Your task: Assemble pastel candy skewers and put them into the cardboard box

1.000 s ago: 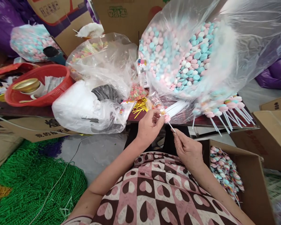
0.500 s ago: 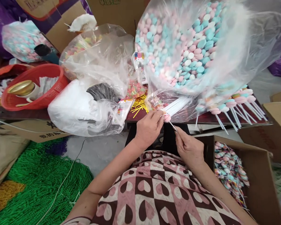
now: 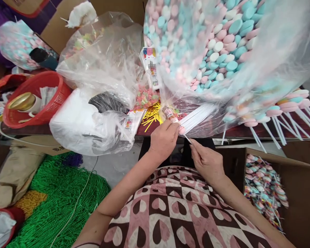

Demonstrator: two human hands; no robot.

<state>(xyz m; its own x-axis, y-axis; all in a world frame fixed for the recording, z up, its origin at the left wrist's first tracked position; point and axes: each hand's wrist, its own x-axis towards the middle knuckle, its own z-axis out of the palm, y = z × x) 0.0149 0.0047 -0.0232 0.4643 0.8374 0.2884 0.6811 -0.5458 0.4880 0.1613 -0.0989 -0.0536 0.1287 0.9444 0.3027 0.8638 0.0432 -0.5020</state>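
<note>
My left hand (image 3: 164, 138) pinches a small printed clear wrapper (image 3: 169, 115) over the pink head of a lollipop (image 3: 182, 130) at the table's front edge. My right hand (image 3: 206, 159) is closed on that lollipop's white stick, just below and right of the left hand. Both hands hover over my lap, in front of a dark table (image 3: 248, 131). A huge clear bag of pink, blue and white candy discs (image 3: 209, 48) rises right behind the hands. A bundle of white sticks (image 3: 197, 116) lies under it.
Unwrapped lollipops (image 3: 281, 110) lie in a row on the table at right. A cardboard box of wrapped lollipops (image 3: 263, 186) stands at lower right. Gold twist ties (image 3: 151, 117), crumpled plastic bags (image 3: 93, 117) and a red basket (image 3: 33, 100) sit left. Green netting (image 3: 54, 196) covers the floor.
The view has tipped down and moved closer to the table. Both hands stay together on the lollipop, the left working the wrapper over its head.
</note>
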